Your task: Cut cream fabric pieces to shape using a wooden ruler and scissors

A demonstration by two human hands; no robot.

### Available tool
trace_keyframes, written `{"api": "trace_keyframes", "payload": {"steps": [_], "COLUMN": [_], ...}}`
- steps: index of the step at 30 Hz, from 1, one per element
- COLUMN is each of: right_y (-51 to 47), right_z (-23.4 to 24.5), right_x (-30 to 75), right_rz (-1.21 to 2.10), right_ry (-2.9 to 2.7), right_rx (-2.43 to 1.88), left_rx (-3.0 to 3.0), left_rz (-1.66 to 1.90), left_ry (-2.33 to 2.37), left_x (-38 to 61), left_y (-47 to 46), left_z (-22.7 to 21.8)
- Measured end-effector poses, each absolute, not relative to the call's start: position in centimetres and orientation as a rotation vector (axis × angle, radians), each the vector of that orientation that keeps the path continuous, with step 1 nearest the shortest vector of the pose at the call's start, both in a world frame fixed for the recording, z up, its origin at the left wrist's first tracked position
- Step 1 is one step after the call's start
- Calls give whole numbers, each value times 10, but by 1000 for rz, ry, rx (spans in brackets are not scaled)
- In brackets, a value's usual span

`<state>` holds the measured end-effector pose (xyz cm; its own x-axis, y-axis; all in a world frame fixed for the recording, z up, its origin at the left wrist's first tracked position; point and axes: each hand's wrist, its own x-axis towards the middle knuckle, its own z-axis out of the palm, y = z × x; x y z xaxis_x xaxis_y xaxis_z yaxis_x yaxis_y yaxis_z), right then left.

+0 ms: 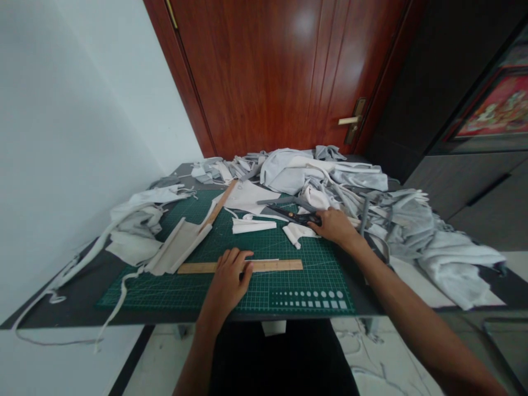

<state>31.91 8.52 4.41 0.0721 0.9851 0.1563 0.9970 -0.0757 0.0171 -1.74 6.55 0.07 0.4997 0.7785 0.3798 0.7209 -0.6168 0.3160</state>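
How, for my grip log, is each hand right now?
Left hand: open, fingers laid over the nearer wooden ruler.
Right hand: at the handles of the black scissors; whether closed cannot be told.

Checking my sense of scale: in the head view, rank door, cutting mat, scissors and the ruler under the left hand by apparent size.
1. Door
2. Cutting mat
3. Ruler under the left hand
4. Scissors, partly hidden by the right hand

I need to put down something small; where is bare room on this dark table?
The green gridded cutting mat has bare patches: between the right end of the near, flat wooden ruler and the right forearm; and this side of that ruler's left end, beside the left hand. The far and right sides are crowded with heaped grey and white fabric.
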Motion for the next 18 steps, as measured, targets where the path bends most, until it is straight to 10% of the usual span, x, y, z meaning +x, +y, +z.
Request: {"api": "trace_keyframes", "payload": {"steps": [18], "right_y": [78], "right_z": [46], "right_x": [314], "right_rz": [-156], "right_ry": [-2067], "right_rx": [-2275], "left_rx": [2627], "left_rz": [758], "left_ry": [1335], "left_x": [-17], "left_y": [61], "left_z": [1]}}
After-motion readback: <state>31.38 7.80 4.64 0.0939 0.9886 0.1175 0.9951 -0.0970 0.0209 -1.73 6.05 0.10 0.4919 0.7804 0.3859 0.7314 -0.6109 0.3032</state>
